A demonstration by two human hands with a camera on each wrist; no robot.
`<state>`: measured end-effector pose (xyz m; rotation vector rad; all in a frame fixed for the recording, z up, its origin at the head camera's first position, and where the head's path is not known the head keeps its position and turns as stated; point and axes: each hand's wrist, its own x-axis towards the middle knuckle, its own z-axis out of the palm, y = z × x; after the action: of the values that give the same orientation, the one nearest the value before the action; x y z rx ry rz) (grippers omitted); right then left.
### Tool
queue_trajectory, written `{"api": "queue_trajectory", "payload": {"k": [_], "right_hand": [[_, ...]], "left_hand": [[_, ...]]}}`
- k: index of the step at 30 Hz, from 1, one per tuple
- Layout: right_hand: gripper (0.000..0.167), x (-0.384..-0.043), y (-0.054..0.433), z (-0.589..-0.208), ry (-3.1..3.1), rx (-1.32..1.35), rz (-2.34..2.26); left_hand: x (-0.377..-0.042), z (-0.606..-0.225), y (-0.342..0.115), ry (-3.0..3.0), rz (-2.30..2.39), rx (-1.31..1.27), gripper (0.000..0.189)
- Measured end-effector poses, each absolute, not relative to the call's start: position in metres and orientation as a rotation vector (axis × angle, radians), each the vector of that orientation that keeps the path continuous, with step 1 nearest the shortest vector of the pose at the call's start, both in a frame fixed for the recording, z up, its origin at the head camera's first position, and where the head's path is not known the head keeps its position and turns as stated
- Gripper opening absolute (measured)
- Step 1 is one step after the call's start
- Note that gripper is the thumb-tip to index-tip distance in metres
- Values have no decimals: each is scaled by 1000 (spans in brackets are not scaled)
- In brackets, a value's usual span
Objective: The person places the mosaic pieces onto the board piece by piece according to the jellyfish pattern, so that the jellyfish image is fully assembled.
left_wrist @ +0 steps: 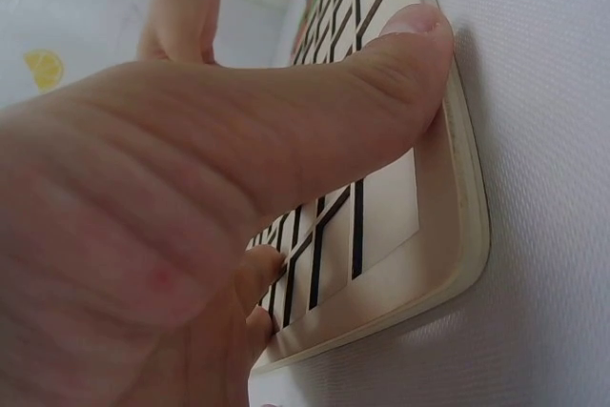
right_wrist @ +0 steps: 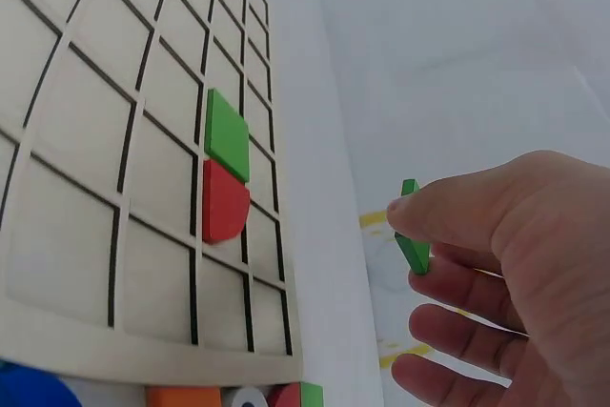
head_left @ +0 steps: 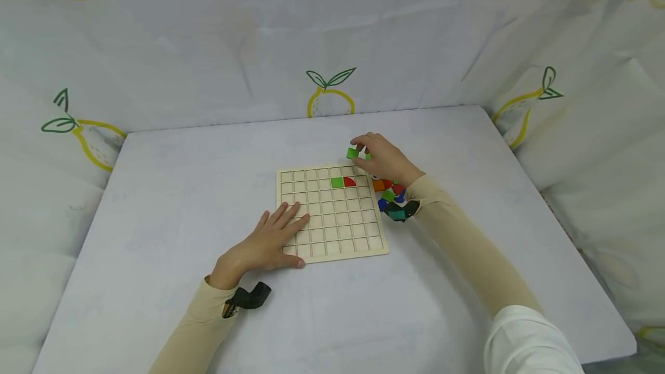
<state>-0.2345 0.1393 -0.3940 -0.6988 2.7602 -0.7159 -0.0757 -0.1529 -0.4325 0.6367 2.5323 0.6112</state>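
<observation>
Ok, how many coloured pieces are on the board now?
2: a green square and, just right of it, a rounded red piece, both near the far edge of the board. The left hand covers some spaces, so others may be hidden.

The head camera looks forward and down from above, far enough back to take in the left hand, the right hand, the whole grid board, much of the tabletop and the printed cloth behind. Over at the left wrist, the lens sits close behind the thumb, its picture tipped sideways along the board's edge. The right wrist's lens, also near and tilted, peers past the fingers and across the board. All three views share the board and cloth.
</observation>
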Motion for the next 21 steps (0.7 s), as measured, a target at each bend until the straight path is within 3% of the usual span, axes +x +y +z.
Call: {"api": "queue_trajectory", "payload": {"k": [21], "right_hand": [[35, -223, 92, -408, 2651, -931, -636]], "left_hand": [[-76, -427, -154, 2515, 614, 634, 97]]}}
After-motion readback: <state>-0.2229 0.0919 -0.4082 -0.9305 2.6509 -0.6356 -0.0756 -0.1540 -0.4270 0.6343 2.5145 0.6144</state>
